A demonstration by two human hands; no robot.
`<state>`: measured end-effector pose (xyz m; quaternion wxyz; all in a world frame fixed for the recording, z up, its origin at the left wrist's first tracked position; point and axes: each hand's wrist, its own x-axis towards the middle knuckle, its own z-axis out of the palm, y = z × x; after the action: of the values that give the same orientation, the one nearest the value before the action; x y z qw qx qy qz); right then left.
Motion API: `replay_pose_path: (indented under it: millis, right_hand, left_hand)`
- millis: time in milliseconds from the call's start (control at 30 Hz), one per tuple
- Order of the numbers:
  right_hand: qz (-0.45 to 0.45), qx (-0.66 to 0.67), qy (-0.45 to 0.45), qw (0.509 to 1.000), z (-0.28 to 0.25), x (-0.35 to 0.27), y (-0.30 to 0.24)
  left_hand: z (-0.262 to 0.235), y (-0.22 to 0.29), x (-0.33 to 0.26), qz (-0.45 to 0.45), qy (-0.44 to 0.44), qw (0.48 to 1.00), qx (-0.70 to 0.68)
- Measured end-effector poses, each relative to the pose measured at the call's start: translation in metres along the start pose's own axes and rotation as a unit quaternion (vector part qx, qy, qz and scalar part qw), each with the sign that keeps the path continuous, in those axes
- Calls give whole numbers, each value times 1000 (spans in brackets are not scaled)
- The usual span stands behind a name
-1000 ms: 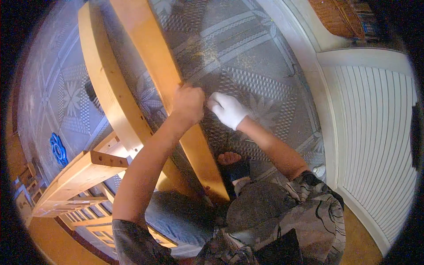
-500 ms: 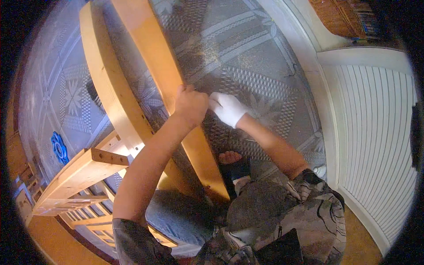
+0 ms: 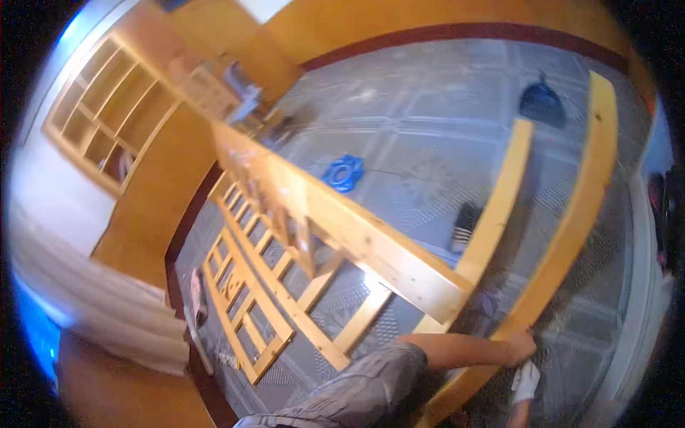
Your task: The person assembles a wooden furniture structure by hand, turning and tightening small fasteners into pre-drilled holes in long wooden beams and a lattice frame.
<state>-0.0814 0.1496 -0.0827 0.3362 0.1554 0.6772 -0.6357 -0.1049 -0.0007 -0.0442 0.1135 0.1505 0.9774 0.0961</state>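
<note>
Wooden beam (image 3: 571, 232) runs near the floor's (image 3: 442, 78) right edge, left hand (image 3: 521, 347) curled at its side, perhaps steadying it, gloved right hand (image 3: 526, 381) just beside; I cannot tell what either pinches.

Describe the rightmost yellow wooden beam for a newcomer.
On the grey patterned floor, look right, past one long yellow wooden beam. The outermost yellow wooden beam is yours: unlike that neighbour, it has the bare left hand at its edge.

Dimmish amber-toned room, blue light along the far left, white glint by the wooden rail (image 3: 407, 267), pale sheen on the floor (image 3: 442, 82), soft blur throughout, edges bowing into black.
</note>
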Motion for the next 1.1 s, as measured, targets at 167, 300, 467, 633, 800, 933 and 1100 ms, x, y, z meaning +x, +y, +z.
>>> replay_pose_path:
  millis: [167,300,467,633,800,933,1100]
  right_hand:
    - [-74,-122,-8,990,-9,19,6]
    - [-303,-186,13,935,-9,32,9]
    - [-35,-127,17,991,-17,33,-5]
    - [-47,-127,-65,989,6,19,-22]
    - [-163,-206,-8,965,-19,33,12]
    - [-417,-282,68,862,-13,37,28]
    - [-241,-412,63,876,6,-39,-52]
  left_hand:
    - [3,-3,17,100,-121,982,101]
    - [-2,-4,23,32,-144,989,22]
    - [2,2,30,0,-69,997,-30]
    - [18,-13,19,-64,-13,998,14]
    - [-36,3,-3,75,-107,985,116]
    - [-19,8,6,32,-66,994,84]
    - [-9,12,24,52,-133,990,5]
